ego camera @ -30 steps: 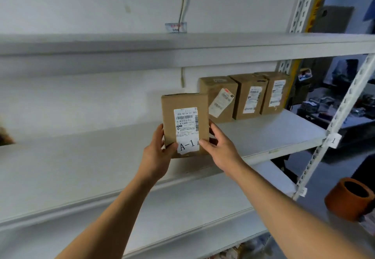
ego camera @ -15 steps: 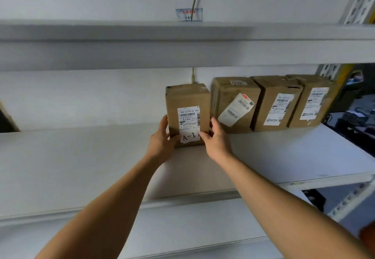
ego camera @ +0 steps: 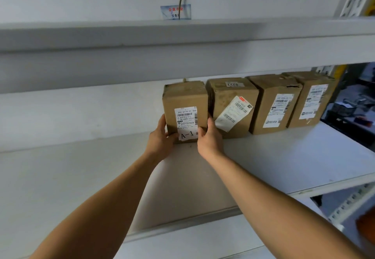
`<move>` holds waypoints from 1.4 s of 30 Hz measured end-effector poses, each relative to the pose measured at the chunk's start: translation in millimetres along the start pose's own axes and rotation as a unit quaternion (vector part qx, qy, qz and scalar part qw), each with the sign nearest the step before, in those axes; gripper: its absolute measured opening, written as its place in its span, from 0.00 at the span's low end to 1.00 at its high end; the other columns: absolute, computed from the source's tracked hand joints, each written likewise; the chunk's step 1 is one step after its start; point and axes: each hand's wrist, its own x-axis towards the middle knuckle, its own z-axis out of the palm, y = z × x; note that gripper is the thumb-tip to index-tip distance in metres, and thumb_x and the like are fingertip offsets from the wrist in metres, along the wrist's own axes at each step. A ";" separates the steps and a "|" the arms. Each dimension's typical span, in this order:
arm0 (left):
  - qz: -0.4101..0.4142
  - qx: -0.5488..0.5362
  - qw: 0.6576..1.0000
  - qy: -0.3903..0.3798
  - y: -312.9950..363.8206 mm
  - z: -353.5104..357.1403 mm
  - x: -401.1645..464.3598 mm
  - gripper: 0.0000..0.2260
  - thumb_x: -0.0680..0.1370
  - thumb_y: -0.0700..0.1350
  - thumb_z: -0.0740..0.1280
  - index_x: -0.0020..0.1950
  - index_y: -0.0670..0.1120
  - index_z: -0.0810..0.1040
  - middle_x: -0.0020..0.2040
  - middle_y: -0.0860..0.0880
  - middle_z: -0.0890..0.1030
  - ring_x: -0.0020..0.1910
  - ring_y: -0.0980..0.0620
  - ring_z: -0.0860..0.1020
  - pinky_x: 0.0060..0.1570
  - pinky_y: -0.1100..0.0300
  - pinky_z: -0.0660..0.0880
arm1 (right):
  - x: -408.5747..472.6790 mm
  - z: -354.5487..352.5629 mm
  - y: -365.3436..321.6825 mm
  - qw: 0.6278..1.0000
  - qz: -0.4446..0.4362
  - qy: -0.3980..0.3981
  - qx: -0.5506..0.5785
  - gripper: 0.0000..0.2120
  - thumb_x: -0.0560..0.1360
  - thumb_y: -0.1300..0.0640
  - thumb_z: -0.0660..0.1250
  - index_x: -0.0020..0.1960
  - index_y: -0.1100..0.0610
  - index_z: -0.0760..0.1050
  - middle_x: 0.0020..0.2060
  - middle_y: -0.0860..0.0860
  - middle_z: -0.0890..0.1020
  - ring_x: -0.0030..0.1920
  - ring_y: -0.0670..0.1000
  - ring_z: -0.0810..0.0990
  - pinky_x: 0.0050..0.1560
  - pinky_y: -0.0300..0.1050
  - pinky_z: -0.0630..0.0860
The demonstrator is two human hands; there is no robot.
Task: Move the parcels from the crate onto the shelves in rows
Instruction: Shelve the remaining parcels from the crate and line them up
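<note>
Change since earlier frame: the A-1 parcel (ego camera: 185, 110), held clear in front of the shelf (ego camera: 284, 157) a second ago, now stands on it, at the left end of the row.
Row: three parcels (ego camera: 272, 104) to its right; the nearest just beside it.
Left hand (ego camera: 160, 137): grips the parcel's lower left edge.
Right hand (ego camera: 209, 139): grips the lower right edge, thumb on the label.
Legible writing: "350 0174-01 555", "A-1"; neighbour's top sticker (ego camera: 234, 84) "0227", upside down.
</note>
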 end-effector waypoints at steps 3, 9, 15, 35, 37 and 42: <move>0.014 0.004 1.000 0.005 -1.8 3.2 4.7 0.33 0.79 0.38 0.70 0.79 0.60 0.64 0.60 0.55 0.82 0.57 0.52 0.83 0.56 0.58 0.77 | 5.5 4.7 -0.9 1.000 0.007 0.006 0.008 0.27 0.87 0.56 0.60 0.84 0.51 0.58 0.73 0.57 0.77 0.71 0.60 0.77 0.67 0.48 0.72; 0.025 0.003 1.000 0.002 -3.8 2.1 8.5 0.34 0.79 0.38 0.70 0.79 0.61 0.63 0.58 0.57 0.81 0.52 0.56 0.82 0.53 0.61 0.76 | 8.5 7.4 -0.1 0.999 0.022 -0.005 0.034 0.28 0.87 0.54 0.60 0.84 0.48 0.57 0.74 0.54 0.76 0.71 0.58 0.77 0.68 0.50 0.73; 0.011 0.000 1.000 0.002 -0.7 1.2 1.4 0.33 0.80 0.39 0.71 0.79 0.60 0.61 0.65 0.56 0.81 0.58 0.52 0.84 0.56 0.59 0.78 | 7.2 0.3 6.2 0.999 0.009 -0.023 0.027 0.28 0.85 0.51 0.62 0.84 0.48 0.58 0.73 0.54 0.77 0.70 0.59 0.78 0.68 0.51 0.75; 0.110 0.107 0.985 -0.082 72.5 40.7 -166.3 0.19 0.83 0.52 0.68 0.73 0.49 0.77 0.69 0.47 0.81 0.65 0.49 0.80 0.58 0.63 0.71 | -160.4 -167.3 47.2 0.995 -0.044 -0.010 -0.091 0.23 0.84 0.56 0.67 0.78 0.53 0.71 0.72 0.51 0.78 0.72 0.48 0.76 0.70 0.43 0.73; 0.155 0.102 0.976 -0.114 82.7 51.5 -191.1 0.19 0.83 0.52 0.68 0.73 0.49 0.77 0.69 0.48 0.80 0.64 0.49 0.80 0.58 0.63 0.72 | -197.6 -189.7 52.7 0.995 -0.026 0.019 -0.094 0.23 0.84 0.56 0.67 0.78 0.53 0.71 0.72 0.50 0.78 0.71 0.46 0.75 0.70 0.41 0.72; 0.249 0.056 0.950 -0.181 96.3 87.3 -262.5 0.17 0.82 0.47 0.71 0.70 0.44 0.80 0.61 0.44 0.84 0.57 0.46 0.83 0.60 0.56 0.78 | -301.2 -236.7 78.7 0.988 0.060 0.080 -0.116 0.22 0.84 0.55 0.68 0.77 0.52 0.72 0.70 0.49 0.79 0.68 0.44 0.76 0.71 0.48 0.74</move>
